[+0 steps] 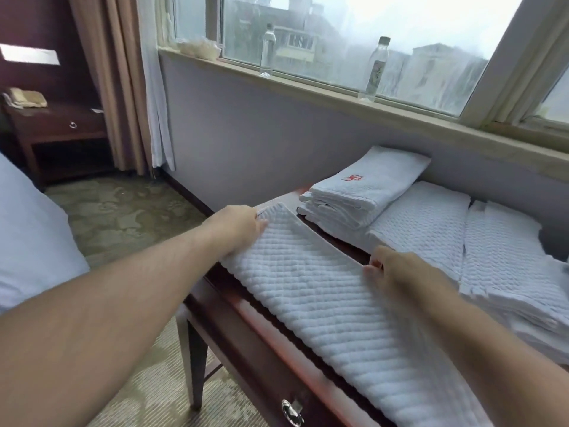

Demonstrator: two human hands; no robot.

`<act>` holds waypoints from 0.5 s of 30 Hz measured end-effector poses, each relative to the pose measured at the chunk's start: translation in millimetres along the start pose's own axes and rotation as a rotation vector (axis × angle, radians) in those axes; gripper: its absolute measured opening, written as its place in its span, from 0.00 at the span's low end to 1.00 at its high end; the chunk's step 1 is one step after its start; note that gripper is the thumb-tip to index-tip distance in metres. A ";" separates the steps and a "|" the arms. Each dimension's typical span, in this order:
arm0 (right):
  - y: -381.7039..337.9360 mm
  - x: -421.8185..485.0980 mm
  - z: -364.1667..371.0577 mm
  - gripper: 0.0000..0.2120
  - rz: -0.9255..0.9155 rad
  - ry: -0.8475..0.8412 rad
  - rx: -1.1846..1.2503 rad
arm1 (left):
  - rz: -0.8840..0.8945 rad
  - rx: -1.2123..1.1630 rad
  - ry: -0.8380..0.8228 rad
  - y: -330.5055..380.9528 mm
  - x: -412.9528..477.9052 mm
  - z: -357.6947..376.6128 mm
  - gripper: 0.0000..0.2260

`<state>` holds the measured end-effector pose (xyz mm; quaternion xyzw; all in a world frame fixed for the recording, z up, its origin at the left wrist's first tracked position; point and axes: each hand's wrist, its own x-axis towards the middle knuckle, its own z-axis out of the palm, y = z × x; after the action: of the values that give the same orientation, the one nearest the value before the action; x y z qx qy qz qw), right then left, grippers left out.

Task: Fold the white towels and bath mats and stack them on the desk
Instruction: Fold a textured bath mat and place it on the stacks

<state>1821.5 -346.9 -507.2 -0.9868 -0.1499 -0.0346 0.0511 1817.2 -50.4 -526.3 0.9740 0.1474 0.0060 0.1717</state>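
Note:
A white waffle-textured bath mat [323, 291] lies lengthwise along the front of the dark wooden desk [264, 343]. My left hand [237, 226] pinches its far left corner. My right hand [397, 272] pinches the far right edge of the same mat. Behind it sits a stack of folded white towels [363, 189], the top one bearing a red emblem. To the right lie folded waffle bath mats [431, 223] and another pile of them [508, 266].
Two clear water bottles [267, 50] [375, 70] stand on the windowsill behind the desk. A bed edge [27, 241] is at the left, with carpet between it and the desk. A dark nightstand [58, 131] with a phone stands by the curtain.

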 end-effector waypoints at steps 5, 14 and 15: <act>18.9 -16.4 10.1 0.16 0.061 -0.022 0.008 | -0.046 0.048 0.191 4.3 -10.4 16.8 0.14; 64.0 -75.3 -11.7 0.22 0.127 -0.111 0.112 | 0.607 0.066 -0.020 65.3 -92.2 44.9 0.26; 74.6 -83.6 -17.0 0.22 0.133 -0.125 0.164 | 0.636 0.087 -0.047 77.0 -99.9 50.7 0.26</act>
<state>1763.4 -444.1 -504.1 -0.9873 -0.0896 0.0427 0.1242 1746.8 -165.3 -544.3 0.9776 -0.1682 0.0306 0.1225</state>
